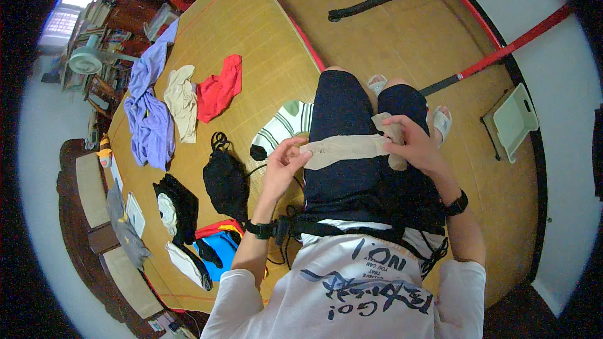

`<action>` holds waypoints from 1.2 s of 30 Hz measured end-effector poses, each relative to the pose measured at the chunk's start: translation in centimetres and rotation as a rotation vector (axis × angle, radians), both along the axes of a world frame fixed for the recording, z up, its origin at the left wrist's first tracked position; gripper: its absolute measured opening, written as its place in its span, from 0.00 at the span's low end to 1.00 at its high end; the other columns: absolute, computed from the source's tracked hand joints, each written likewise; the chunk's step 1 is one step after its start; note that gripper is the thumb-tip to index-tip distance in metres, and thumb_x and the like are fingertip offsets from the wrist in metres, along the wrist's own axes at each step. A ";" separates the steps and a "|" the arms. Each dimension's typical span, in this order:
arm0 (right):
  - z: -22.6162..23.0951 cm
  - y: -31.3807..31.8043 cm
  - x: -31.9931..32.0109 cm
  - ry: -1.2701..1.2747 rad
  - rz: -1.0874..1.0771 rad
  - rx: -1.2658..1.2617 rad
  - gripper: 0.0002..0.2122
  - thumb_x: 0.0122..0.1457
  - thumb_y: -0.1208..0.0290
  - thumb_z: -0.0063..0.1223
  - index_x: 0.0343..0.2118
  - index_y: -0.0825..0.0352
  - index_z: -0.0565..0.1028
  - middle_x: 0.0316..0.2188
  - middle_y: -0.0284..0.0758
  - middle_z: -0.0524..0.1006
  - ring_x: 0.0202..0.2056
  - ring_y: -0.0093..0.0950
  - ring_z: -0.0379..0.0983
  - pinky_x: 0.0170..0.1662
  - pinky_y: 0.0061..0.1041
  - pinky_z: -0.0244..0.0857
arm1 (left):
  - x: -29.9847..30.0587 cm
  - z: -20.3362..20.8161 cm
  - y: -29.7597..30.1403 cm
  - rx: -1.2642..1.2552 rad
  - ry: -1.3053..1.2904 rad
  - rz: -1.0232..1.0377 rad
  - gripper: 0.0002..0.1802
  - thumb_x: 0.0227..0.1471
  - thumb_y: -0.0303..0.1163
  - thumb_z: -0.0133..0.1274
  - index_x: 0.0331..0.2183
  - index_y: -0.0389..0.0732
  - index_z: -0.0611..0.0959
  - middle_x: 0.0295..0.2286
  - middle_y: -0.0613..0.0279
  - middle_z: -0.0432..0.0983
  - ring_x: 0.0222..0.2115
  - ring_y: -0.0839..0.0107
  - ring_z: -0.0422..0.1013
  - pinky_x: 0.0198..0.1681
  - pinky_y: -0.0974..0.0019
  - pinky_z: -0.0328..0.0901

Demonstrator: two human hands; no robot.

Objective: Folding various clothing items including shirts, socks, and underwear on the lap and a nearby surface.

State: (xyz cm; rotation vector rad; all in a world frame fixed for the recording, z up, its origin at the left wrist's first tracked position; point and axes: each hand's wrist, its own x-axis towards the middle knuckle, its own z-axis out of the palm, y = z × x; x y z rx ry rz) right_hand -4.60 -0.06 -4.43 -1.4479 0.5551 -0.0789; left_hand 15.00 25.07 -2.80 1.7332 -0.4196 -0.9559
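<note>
A beige sock (344, 152) is stretched out across my dark shorts, over my lap. At its left end, the fingers of my left hand (287, 162) pinch the fabric. My right hand (414, 144) grips the other end, where the sock folds over and a part hangs below and rises above the fingers. Beside my left thigh lies a white sock with dark stripes, a green heel and a black toe (282, 129), close to my left hand. A black drawstring bag (225, 182) rests farther left on the mat.
On the bed mat (251, 31) lie a purple garment (149, 107), a beige garment (182, 100) and a red one (220, 88). Folded black clothes (178, 204) and a blue piece (217, 256) sit nearer. A pale bin (514, 122) and red-black metal frame (483, 59) stand right.
</note>
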 end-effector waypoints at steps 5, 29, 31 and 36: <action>0.4 -0.3 -0.4 0.028 0.017 0.011 0.22 0.48 0.76 0.60 0.47 0.63 0.67 0.43 0.34 0.71 0.45 0.24 0.67 0.49 0.25 0.63 | -0.3 0.0 0.3 -0.077 0.031 0.021 0.20 0.46 0.23 0.59 0.44 0.42 0.77 0.30 0.72 0.72 0.30 0.83 0.66 0.32 0.79 0.61; 1.0 0.8 -0.2 0.053 0.094 -0.324 0.21 0.49 0.72 0.60 0.46 0.64 0.66 0.38 0.35 0.71 0.41 0.25 0.68 0.46 0.26 0.63 | -1.5 -1.0 0.7 0.081 -0.067 0.093 0.19 0.47 0.26 0.60 0.44 0.38 0.75 0.28 0.72 0.69 0.30 0.81 0.66 0.34 0.78 0.63; 1.0 1.0 -0.2 0.036 0.074 -0.367 0.20 0.48 0.73 0.60 0.45 0.64 0.66 0.38 0.35 0.71 0.41 0.27 0.68 0.47 0.27 0.63 | -1.4 -0.8 0.7 0.120 -0.046 0.071 0.20 0.47 0.25 0.60 0.44 0.36 0.74 0.27 0.73 0.68 0.29 0.82 0.66 0.33 0.78 0.62; 1.7 1.4 0.5 -0.005 -0.065 -0.517 0.17 0.50 0.75 0.57 0.44 0.65 0.67 0.37 0.35 0.72 0.39 0.27 0.69 0.44 0.25 0.64 | -0.8 -0.9 0.9 0.123 -0.012 0.127 0.22 0.47 0.27 0.60 0.45 0.36 0.73 0.34 0.67 0.72 0.37 0.77 0.69 0.41 0.75 0.63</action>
